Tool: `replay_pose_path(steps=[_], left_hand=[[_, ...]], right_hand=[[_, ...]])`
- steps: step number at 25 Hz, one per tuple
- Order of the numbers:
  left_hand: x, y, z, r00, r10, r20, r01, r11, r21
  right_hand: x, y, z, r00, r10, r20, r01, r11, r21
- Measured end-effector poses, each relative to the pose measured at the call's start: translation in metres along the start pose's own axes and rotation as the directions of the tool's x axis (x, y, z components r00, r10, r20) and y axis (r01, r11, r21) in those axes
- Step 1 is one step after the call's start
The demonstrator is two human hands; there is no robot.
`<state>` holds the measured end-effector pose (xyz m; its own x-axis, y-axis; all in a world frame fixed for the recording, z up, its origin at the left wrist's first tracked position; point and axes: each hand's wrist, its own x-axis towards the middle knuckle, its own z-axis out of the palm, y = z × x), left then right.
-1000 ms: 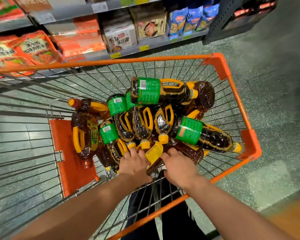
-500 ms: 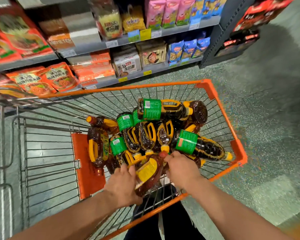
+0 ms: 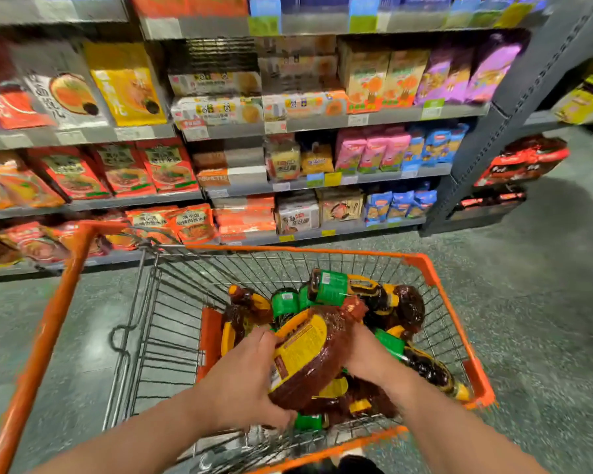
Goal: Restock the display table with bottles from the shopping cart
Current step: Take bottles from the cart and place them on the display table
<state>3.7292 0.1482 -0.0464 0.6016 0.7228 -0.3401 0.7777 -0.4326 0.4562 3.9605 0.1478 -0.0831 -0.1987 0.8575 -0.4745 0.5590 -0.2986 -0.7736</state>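
Observation:
A dark brown bottle with a yellow label (image 3: 310, 354) is raised above the pile in the orange-rimmed wire shopping cart (image 3: 452, 313). My left hand (image 3: 250, 378) grips its lower left side, fingers curled round the base. My right hand (image 3: 363, 354) holds its right side, mostly hidden behind the bottle. Several more bottles with green labels and yellow handles (image 3: 336, 289) lie heaped in the cart under it. No display table is in view.
Grey shelves (image 3: 288, 186) stocked with packaged noodles and snacks stand just beyond the cart. A dark shelf upright (image 3: 486, 138) stands at the right. Speckled grey floor (image 3: 545, 302) stretches to the right of the cart.
Both hands closed on the yellow-labelled bottle and lifted it up out of the pile. The camera tilted upward, bringing more shelves into view.

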Motion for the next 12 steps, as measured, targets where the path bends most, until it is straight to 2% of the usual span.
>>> replay_pose_path(steps=[1, 3, 6, 9, 10, 11, 12], left_hand=[[-0.006, 0.006, -0.008, 1.0, 0.021, -0.015, -0.022, 1.0, -0.015], [-0.015, 0.019, -0.02, 0.998, 0.055, -0.034, -0.056, 0.998, -0.041], [-0.023, 0.031, -0.032, 0.998, 0.028, -0.048, -0.035, 0.989, -0.145], [-0.025, 0.055, -0.036, 0.995, -0.012, -0.097, -0.012, 0.968, -0.25], [-0.024, 0.067, -0.035, 0.993, -0.028, -0.111, -0.002, 0.965, -0.262], [-0.023, 0.08, -0.035, 0.989, -0.05, -0.143, 0.009, 0.962, -0.274], [-0.023, 0.093, -0.035, 0.976, -0.085, -0.202, 0.021, 0.953, -0.301]], right_hand=[[0.001, -0.009, -0.001, 1.0, -0.015, -0.026, 0.02, 0.977, 0.212], [0.001, -0.037, -0.009, 1.0, 0.005, 0.026, -0.018, 0.846, 0.532], [0.005, -0.051, -0.019, 0.981, -0.02, 0.195, -0.137, 0.639, 0.757], [-0.008, -0.076, -0.035, 0.982, -0.079, 0.174, -0.088, 0.621, 0.779], [-0.016, -0.085, -0.042, 0.988, -0.108, 0.107, -0.011, 0.651, 0.759], [-0.022, -0.092, -0.051, 0.99, -0.127, 0.059, 0.05, 0.716, 0.697], [-0.024, -0.093, -0.06, 0.982, -0.189, -0.017, 0.171, 0.84, 0.515]])
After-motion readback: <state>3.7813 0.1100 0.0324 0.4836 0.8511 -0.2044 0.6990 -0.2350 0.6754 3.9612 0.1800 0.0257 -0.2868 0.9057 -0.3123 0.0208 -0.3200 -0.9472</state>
